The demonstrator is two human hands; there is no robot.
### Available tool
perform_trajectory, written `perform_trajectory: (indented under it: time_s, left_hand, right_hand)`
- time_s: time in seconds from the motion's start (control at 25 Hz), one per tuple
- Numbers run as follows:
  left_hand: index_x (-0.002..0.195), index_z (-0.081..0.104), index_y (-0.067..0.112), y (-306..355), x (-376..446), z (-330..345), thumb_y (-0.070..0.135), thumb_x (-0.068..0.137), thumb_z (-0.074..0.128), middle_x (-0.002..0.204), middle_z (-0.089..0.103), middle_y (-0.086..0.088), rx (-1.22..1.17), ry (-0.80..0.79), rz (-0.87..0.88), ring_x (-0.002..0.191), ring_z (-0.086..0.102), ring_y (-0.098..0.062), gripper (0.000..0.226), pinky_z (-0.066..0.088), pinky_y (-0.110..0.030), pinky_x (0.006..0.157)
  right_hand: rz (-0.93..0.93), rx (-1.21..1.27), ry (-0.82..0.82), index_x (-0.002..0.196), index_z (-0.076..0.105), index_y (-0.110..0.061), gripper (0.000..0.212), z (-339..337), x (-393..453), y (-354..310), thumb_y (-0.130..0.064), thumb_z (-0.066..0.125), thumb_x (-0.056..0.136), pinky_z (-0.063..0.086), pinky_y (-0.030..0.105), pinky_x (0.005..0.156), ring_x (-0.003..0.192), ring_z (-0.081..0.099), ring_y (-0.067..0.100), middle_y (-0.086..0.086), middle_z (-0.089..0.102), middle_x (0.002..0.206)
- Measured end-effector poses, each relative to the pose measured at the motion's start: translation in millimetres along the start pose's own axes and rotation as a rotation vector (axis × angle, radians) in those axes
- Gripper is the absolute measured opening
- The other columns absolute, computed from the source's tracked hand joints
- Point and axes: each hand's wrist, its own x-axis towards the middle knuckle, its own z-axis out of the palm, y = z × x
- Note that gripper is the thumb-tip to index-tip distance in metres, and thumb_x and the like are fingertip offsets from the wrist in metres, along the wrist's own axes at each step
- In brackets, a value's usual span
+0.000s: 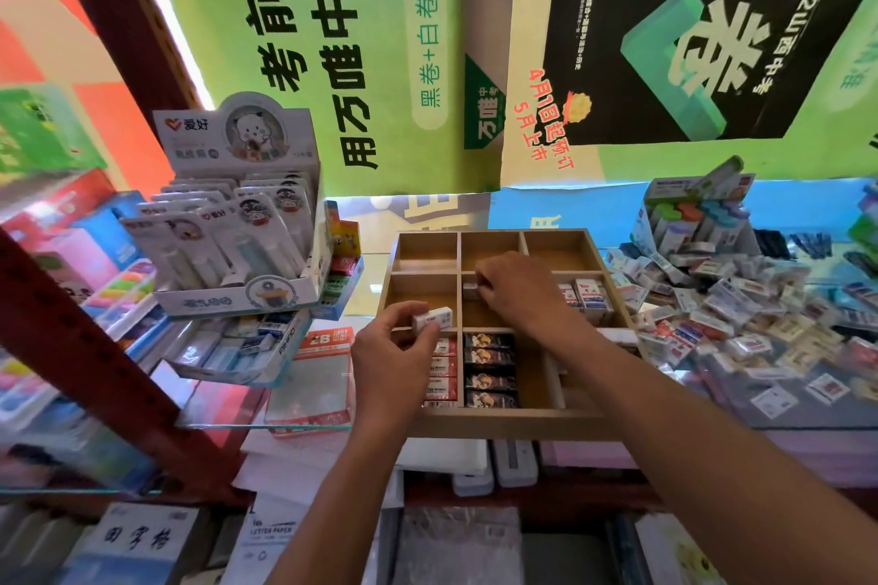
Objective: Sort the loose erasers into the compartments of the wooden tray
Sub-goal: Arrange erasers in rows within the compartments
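A wooden tray [503,420] with several compartments sits on the glass counter. My left hand [392,359] pinches a white eraser [434,317] over the tray's middle-left compartment. My right hand [515,287] reaches into the centre compartment and holds a small white eraser [470,289] at its fingertips. Red-wrapped erasers [444,373] fill the front-left compartment and dark-wrapped erasers [489,368] the one beside it. White erasers [589,295] stand in the middle-right compartment. The back row is bare. A heap of loose erasers [741,314] lies to the right.
A display box of carded correction tapes [237,223] stands left of the tray, above a box of erasers [247,347]. A red shelf post [95,347] slants across the left. A box of colourful items [693,214] sits behind the heap. Paper pads lie below the counter.
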Motion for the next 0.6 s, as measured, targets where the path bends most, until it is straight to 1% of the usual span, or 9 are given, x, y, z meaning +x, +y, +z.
perform_trajectory:
  time_s: [0.12,0.16,0.24,0.32,0.36,0.4,0.48,0.56,0.6]
  left_hand:
    - [0.110,0.068,0.027,-1.0,0.0,0.1,0.023,0.089,0.072,0.108,0.072,0.000,0.004,0.000,0.006,0.090,0.072,-0.012,0.022,0.063,-0.038,0.071]
    - [0.110,0.068,0.027,-0.9,0.0,0.4,0.023,0.088,0.072,0.109,0.071,0.001,0.003,-0.001,0.011,0.091,0.072,-0.012,0.023,0.063,-0.039,0.072]
    - [0.110,0.068,0.027,-0.9,0.2,1.1,0.025,0.086,0.074,0.109,0.071,0.003,0.006,-0.015,0.023,0.094,0.071,-0.011,0.025,0.063,-0.038,0.074]
    - [0.109,0.067,0.028,-0.9,0.5,0.9,0.026,0.085,0.075,0.110,0.071,0.005,0.000,-0.043,0.029,0.096,0.070,-0.009,0.026,0.062,-0.037,0.075]
    - [0.107,0.066,0.030,-0.6,0.3,0.4,0.025,0.085,0.075,0.109,0.071,0.006,-0.006,-0.058,0.032,0.097,0.069,-0.008,0.025,0.062,-0.035,0.076]
    - [0.104,0.065,0.032,-0.2,0.0,-0.1,0.025,0.085,0.074,0.108,0.071,0.007,-0.011,-0.066,0.035,0.097,0.069,-0.007,0.023,0.062,-0.034,0.076]
    - [0.100,0.064,0.033,-0.3,0.1,-0.6,0.023,0.087,0.073,0.106,0.071,0.008,-0.012,-0.047,0.041,0.096,0.069,-0.008,0.019,0.062,-0.033,0.075]
    - [0.101,0.064,0.031,-0.5,0.2,0.1,0.023,0.089,0.071,0.104,0.072,0.007,-0.006,-0.013,0.035,0.094,0.070,-0.009,0.016,0.062,-0.036,0.075]
    - [0.102,0.065,0.029,-0.7,0.4,0.6,0.024,0.089,0.071,0.104,0.072,0.007,-0.003,-0.004,0.032,0.093,0.070,-0.010,0.015,0.062,-0.036,0.075]
  right_hand:
    - [0.042,0.000,0.049,0.093,0.067,-0.018,0.014,-4.4,-3.8,0.7,-0.029,0.059,0.096,0.043,0.025,0.068,0.080,0.063,0.015,0.001,0.069,0.088]
    - [0.074,0.085,0.079,0.094,0.068,-0.018,0.013,-9.8,-6.6,0.9,-0.029,0.060,0.095,0.045,0.025,0.068,0.079,0.062,0.014,0.001,0.070,0.089]
    - [0.075,0.409,0.090,0.101,0.071,-0.019,0.012,-24.6,-16.2,-0.6,-0.025,0.063,0.094,0.047,0.022,0.069,0.078,0.061,0.007,-0.002,0.071,0.094]
    - [-0.040,0.713,-0.093,0.108,0.070,-0.021,0.017,-41.8,-30.0,-7.9,-0.021,0.068,0.091,0.050,0.017,0.070,0.081,0.063,0.004,-0.006,0.071,0.099]
    - [-0.097,0.764,-0.190,0.109,0.069,-0.023,0.019,-46.9,-37.1,-12.6,-0.022,0.071,0.089,0.052,0.016,0.071,0.083,0.064,0.004,-0.008,0.071,0.100]
    - [-0.143,0.742,-0.246,0.108,0.069,-0.025,0.019,-47.9,-41.7,-15.8,-0.023,0.071,0.089,0.054,0.017,0.072,0.086,0.065,0.005,-0.008,0.071,0.100]
    - [-0.140,0.590,-0.190,0.105,0.069,-0.024,0.014,-40.5,-40.1,-14.9,-0.023,0.068,0.091,0.053,0.018,0.073,0.087,0.065,0.005,-0.008,0.071,0.100]
    - [-0.005,0.368,-0.073,0.109,0.069,-0.022,0.018,-29.9,-30.8,-6.1,-0.019,0.062,0.093,0.052,0.024,0.078,0.094,0.064,0.010,-0.004,0.070,0.105]
    - [0.062,0.253,-0.055,0.113,0.068,-0.022,0.022,-24.6,-25.8,-1.2,-0.018,0.061,0.093,0.051,0.027,0.082,0.098,0.063,0.014,-0.001,0.069,0.108]
